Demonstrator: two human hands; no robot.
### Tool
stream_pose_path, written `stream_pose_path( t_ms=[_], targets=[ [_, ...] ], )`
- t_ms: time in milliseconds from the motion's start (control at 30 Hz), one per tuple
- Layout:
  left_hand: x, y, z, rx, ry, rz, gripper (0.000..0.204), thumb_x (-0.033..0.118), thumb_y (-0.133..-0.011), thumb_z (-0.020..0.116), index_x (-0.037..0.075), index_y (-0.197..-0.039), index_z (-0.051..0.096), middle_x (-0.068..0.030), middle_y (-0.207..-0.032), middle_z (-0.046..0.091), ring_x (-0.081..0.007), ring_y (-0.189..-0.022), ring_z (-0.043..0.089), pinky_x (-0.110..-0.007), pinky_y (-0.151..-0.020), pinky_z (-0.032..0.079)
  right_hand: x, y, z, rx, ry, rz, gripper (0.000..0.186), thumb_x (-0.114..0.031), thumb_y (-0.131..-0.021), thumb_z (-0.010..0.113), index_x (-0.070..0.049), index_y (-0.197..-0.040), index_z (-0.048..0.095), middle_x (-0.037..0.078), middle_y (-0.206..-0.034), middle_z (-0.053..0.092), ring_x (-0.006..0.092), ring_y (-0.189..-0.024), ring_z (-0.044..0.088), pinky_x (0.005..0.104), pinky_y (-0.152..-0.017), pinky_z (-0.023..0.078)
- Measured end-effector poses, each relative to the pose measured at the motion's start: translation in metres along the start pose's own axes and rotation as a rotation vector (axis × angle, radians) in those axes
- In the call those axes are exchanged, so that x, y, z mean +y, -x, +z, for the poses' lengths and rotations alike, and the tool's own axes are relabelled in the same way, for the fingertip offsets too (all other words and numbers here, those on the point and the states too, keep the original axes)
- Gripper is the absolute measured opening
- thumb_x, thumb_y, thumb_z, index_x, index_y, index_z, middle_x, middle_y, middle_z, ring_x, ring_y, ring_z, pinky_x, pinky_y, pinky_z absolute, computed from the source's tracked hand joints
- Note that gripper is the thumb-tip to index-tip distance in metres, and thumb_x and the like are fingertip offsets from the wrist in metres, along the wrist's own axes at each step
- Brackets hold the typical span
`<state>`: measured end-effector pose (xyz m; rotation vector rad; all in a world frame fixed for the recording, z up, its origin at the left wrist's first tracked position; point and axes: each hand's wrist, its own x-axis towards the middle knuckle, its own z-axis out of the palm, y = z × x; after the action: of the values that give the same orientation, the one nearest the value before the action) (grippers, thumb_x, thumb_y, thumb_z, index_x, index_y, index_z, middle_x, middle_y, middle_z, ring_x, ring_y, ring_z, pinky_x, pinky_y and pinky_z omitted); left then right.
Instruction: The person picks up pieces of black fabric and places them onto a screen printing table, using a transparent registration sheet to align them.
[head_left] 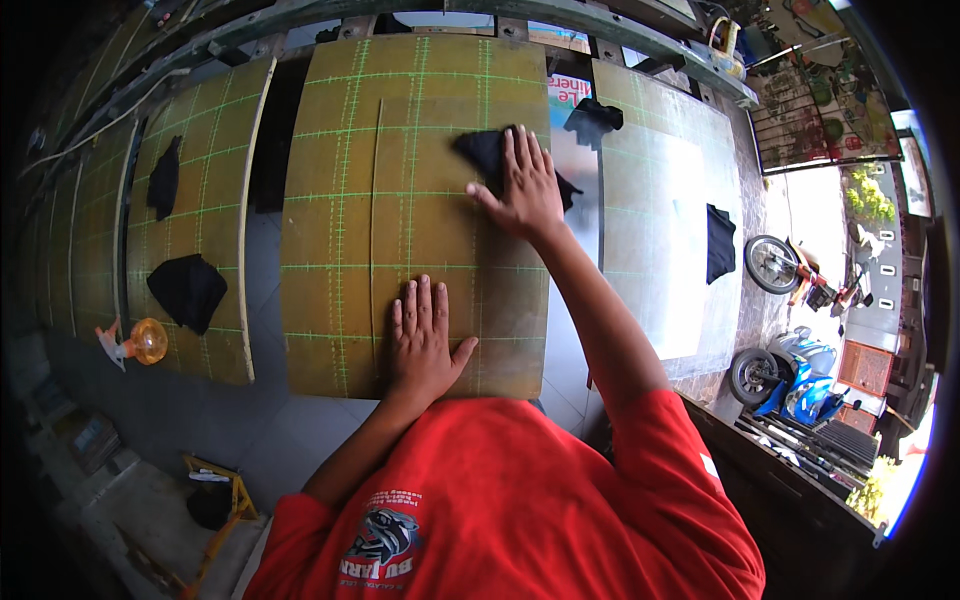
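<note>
My right hand (528, 190) lies with its fingers stretched out over a piece of black fabric (482, 154). Part of that fabric shows beside the thumb, and a corner sticks out past the hand near the board's right edge. Palm down, my left hand (425, 340) rests open on the near part of the same board (330, 235), fingers pointing away from me. The board is yellowish-brown and flat, marked with green grid lines. Neither hand grips anything.
To the left, another gridded board (215, 200) bears two black fabric pieces and an orange spray bottle (149, 341). A shiny board (640, 240) on the right holds black pieces at its edges. Gaps separate the boards. Motorbikes (800, 375) stand beyond, at right.
</note>
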<state>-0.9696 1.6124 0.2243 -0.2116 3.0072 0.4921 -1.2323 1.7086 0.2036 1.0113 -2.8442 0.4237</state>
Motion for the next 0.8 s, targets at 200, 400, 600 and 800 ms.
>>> stream_pose_path(
  t_ms=[200, 400, 600, 800],
  targets=[
    [-0.004, 0.0, 0.004, 0.013, 0.043, -0.009, 0.089, 0.051, -0.089, 0.054, -0.004, -0.15, 0.021, -0.0249, -0.158, 0.016, -0.0385, -0.147, 0.014, -0.052, -0.118, 0.01, -0.035, 0.063, -0.013, -0.086, -0.032, -0.05, 0.11, -0.078, -0.083, 0.041, 0.009, -0.147, 0.023, 0.03, -0.154, 0.022, 0.0408, -0.145, 0.02, 0.0488, -0.118, 0.016],
    [-0.006, 0.001, -0.002, -0.025, 0.092, -0.006, 0.09, 0.05, -0.088, 0.056, -0.004, -0.15, 0.021, -0.0255, -0.157, 0.016, -0.0389, -0.147, 0.013, -0.053, -0.118, 0.01, -0.037, 0.125, -0.022, -0.201, 0.008, -0.014, 0.112, -0.08, -0.082, 0.04, 0.009, -0.148, 0.022, 0.029, -0.155, 0.02, 0.0424, -0.145, 0.018, 0.0522, -0.117, 0.017],
    [-0.005, 0.0, -0.002, -0.038, 0.074, 0.024, 0.091, 0.05, -0.088, 0.056, -0.005, -0.15, 0.021, -0.0261, -0.157, 0.015, -0.039, -0.147, 0.013, -0.052, -0.119, 0.009, -0.013, 0.002, 0.003, 0.033, 0.038, 0.177, 0.106, -0.074, -0.085, 0.043, 0.009, -0.148, 0.022, 0.029, -0.154, 0.023, 0.0386, -0.145, 0.021, 0.0476, -0.119, 0.016],
    [-0.008, 0.001, 0.004, -0.015, 0.095, -0.004, 0.091, 0.052, -0.088, 0.055, -0.005, -0.15, 0.021, -0.0256, -0.158, 0.015, -0.0385, -0.148, 0.012, -0.052, -0.119, 0.008, -0.061, 0.103, -0.01, -0.144, -0.003, -0.017, 0.115, -0.082, -0.081, 0.039, 0.009, -0.148, 0.022, 0.029, -0.155, 0.02, 0.0421, -0.145, 0.019, 0.0511, -0.117, 0.016]
  ],
)
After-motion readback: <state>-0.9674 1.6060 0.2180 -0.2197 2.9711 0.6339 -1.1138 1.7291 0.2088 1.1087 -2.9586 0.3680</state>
